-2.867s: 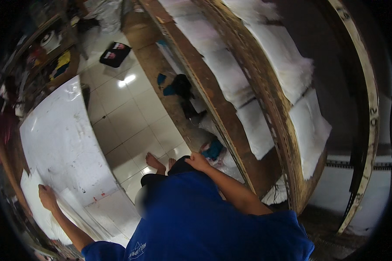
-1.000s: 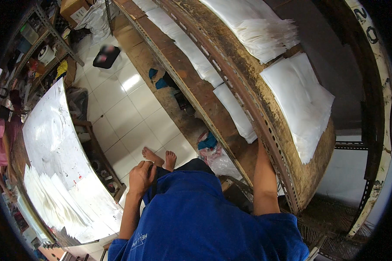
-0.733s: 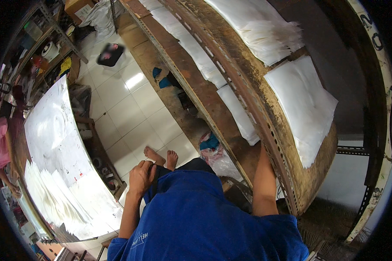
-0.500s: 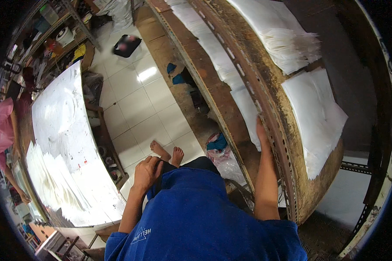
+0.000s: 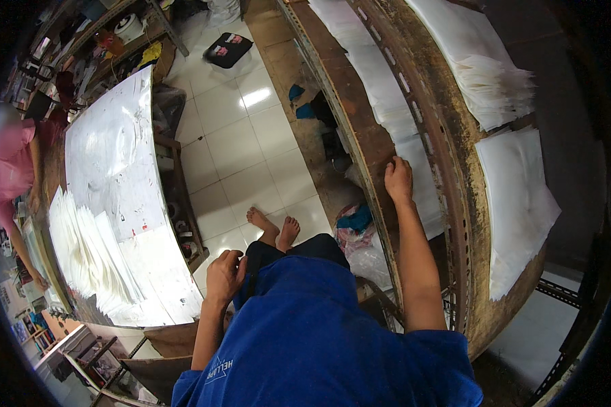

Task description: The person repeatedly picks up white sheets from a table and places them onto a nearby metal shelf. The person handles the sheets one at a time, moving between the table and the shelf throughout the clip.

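My left hand [image 5: 225,278] hangs beside my dark shorts [image 5: 305,251], its fingers loosely curled and nothing visible in them. Over the inner edge of a brown lower shelf [image 5: 370,129] is my right hand [image 5: 398,180], fingers bent in and no object showing in it. White sheets [image 5: 421,163] lie along that shelf, just right of the right hand. Higher up, a worn wooden board [image 5: 455,129] carries two stacks of white sheets, a far stack [image 5: 485,74] with frayed edges and a near stack [image 5: 512,197].
A perforated metal beam [image 5: 414,108] runs between the two shelf levels. At left stands a white-topped table [image 5: 115,156] bearing fanned white sheets [image 5: 91,251]; a person in pink [image 5: 13,163] is beyond it. A black stool [image 5: 228,51] and plastic bags [image 5: 366,261] are on the floor.
My right hand has come out from beside the beam, moving left and away from me to the shelf's inner edge. The view has shifted, and my left hand remains near my shorts.
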Tool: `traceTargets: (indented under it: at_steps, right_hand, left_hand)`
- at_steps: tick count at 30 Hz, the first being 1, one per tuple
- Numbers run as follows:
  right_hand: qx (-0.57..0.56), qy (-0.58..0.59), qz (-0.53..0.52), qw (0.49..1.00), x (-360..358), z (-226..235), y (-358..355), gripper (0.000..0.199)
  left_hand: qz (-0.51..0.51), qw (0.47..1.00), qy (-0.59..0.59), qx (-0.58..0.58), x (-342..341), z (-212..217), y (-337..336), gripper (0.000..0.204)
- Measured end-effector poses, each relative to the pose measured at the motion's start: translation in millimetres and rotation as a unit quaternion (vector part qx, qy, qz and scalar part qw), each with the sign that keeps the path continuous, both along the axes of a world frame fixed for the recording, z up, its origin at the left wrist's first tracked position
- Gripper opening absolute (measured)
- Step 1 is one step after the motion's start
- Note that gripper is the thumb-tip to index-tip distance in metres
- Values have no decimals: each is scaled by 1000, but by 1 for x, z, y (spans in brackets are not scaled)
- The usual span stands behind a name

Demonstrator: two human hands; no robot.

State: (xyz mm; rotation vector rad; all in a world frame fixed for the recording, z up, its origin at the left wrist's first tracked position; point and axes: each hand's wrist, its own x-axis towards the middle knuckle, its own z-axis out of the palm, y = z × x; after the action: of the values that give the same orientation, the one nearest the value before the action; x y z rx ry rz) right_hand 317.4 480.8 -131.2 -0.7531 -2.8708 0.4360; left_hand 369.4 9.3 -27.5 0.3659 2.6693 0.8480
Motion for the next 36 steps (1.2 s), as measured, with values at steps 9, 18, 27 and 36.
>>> traceTargets:
  at_steps: [9, 18, 27, 36]
  right_hand:
    - [-53, 28, -16, 998, 0, -4, 6, 31]
    - [-272, 107, 137, 946, 46, -5, -129, 17]
    - [-356, -312, 255, 844, 141, -82, -234, 34]
    - [-217, -298, 145, 918, 166, -168, -179, 33]
  left_hand:
    - [8, 1000, -2, 5, -1, 7, -2, 13]
    - [16, 999, -39, 11, 2, 7, -11, 12]
    - [19, 1000, -13, 11, 3, 19, -28, 11]
    - [37, 996, 79, 20, 19, 49, -98, 12]
